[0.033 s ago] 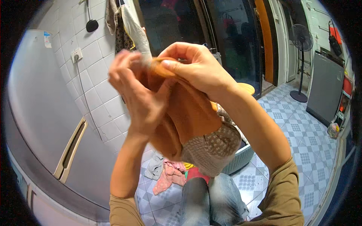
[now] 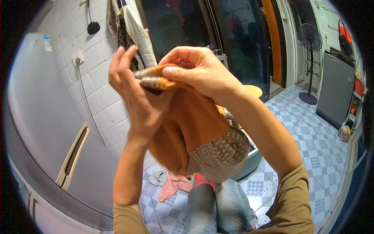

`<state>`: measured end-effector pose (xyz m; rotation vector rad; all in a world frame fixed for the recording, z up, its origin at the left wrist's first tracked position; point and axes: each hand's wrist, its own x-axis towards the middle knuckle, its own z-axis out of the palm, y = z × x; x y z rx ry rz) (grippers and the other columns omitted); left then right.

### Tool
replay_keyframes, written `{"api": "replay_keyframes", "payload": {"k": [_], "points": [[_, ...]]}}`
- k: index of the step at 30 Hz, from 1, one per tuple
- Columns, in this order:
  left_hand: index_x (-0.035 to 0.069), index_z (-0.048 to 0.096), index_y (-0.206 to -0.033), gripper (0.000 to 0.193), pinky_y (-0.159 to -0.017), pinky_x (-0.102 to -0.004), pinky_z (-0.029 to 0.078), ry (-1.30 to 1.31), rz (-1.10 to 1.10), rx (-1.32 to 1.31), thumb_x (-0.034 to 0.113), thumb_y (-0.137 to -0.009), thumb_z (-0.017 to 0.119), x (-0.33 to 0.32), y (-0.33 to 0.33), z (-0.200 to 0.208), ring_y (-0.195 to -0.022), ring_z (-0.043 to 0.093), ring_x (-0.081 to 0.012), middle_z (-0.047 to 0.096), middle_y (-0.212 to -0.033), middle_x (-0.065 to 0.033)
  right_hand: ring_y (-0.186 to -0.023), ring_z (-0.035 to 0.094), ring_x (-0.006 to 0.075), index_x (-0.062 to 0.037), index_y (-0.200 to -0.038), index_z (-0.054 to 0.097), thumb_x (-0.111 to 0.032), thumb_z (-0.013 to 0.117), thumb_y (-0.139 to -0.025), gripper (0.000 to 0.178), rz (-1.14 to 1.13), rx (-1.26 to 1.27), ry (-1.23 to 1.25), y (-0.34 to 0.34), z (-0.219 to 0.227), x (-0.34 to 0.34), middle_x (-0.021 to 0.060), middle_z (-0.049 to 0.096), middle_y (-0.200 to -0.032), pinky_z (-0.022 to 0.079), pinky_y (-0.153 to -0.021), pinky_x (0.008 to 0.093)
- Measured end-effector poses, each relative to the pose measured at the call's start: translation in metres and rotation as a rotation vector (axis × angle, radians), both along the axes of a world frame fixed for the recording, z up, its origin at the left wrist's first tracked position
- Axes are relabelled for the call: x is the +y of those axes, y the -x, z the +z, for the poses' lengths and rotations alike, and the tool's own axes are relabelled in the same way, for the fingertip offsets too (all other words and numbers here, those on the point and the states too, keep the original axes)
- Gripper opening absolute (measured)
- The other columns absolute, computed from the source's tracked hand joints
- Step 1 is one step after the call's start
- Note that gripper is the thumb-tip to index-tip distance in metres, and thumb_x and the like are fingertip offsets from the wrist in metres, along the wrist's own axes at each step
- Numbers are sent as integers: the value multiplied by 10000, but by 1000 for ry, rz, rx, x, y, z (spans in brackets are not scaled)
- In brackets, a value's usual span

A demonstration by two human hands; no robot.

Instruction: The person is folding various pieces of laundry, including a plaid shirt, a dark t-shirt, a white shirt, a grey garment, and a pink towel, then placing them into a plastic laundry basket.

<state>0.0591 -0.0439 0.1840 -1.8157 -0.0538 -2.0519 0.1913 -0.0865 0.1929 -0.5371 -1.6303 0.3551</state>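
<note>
A brown-orange garment [image 2: 202, 113] with a checked, gathered lower part [image 2: 220, 154] hangs in front of me above my knees. My right hand [image 2: 198, 72] pinches its folded top edge between thumb and fingers. At that edge a striped, paler strip [image 2: 150, 81] shows. My left hand [image 2: 136, 97] is at the garment's upper left, fingers stretched up and spread, thumb against the brown cloth. Part of the cloth behind the left hand is hidden.
Pink clothing [image 2: 175, 186] and a grey cloth [image 2: 159, 175] lie on the tiled floor. A grey-green basket [image 2: 251, 163] stands behind the garment. On the left is a fridge [image 2: 54, 105]; at the right, a standing fan [image 2: 310, 43] and a grey appliance [image 2: 336, 89].
My left hand has shifted slightly left and its fingers have spread upward. The top edge has turned, so the striped strip now shows. My right hand keeps its pinch.
</note>
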Motion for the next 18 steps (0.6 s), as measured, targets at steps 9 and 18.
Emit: {"api": "replay_keyframes", "payload": {"k": [9,18], "points": [[14,609,-796,229,-586,-238,466,572,-199,666,123,-695,783,22,8,-6,-631,587,-84,639,-685,-53,-1141,460,215,-22,-1307,329,-384,832,-614,930,64,-238,420,-60,-110,-25,133,464,-1226,360,-985,358],[25,600,-767,247,-523,-261,456,258,194,561,181,-703,780,61,20,3,-545,580,-133,604,-611,-66,-822,552,86,-4,-930,617,-3,619,-710,220,-316,-76,562,-133,-190,13,-23,621,-868,436,-779,241]]}}
